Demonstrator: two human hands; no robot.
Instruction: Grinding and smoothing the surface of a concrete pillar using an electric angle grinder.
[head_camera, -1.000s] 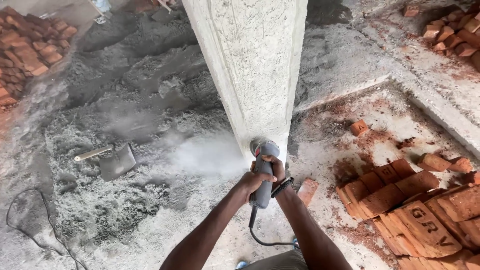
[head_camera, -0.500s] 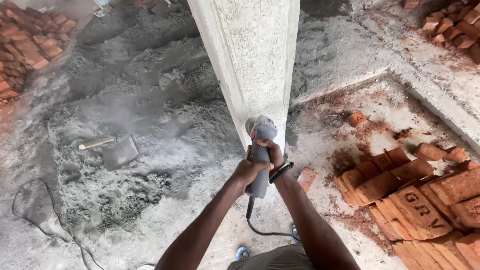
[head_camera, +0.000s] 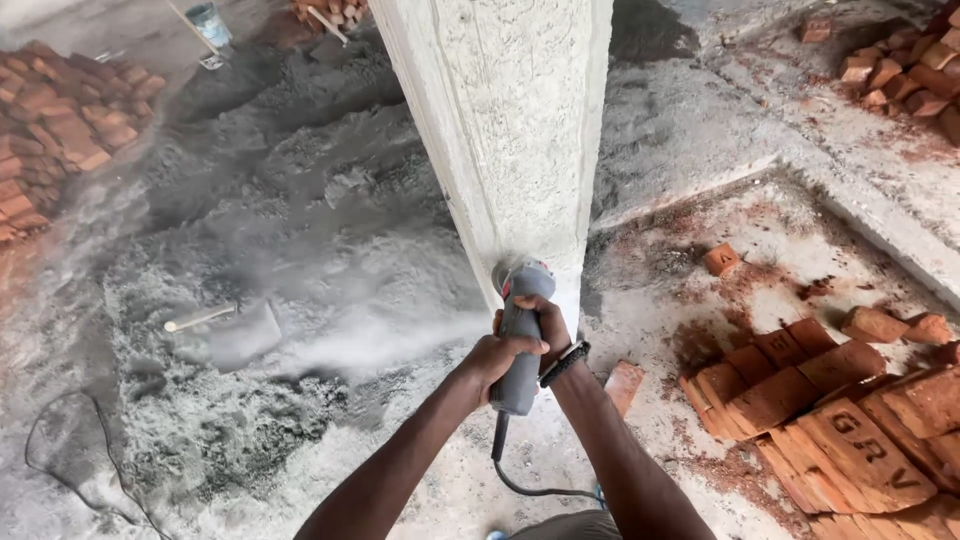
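Observation:
A grey angle grinder (head_camera: 520, 330) with a black cord is held against the lower part of a rough concrete column (head_camera: 505, 130). My left hand (head_camera: 497, 357) wraps the grinder's body from the left. My right hand (head_camera: 550, 330), with a dark wristband, grips it from the right, mostly hidden behind the tool. A plume of pale dust (head_camera: 380, 340) blows off to the left from the grinder's head at the column's corner.
A shovel (head_camera: 225, 330) lies on a heap of grey sand at left. Stacks of red bricks (head_camera: 830, 410) sit at lower right, more bricks (head_camera: 55, 130) at upper left and at top right. A single brick (head_camera: 624, 383) lies near my right arm. A bucket (head_camera: 210, 22) stands at the top.
The view has tilted up slightly and the grinder sits a little higher on the column. The dust plume to the left has grown. Both hands keep their grip.

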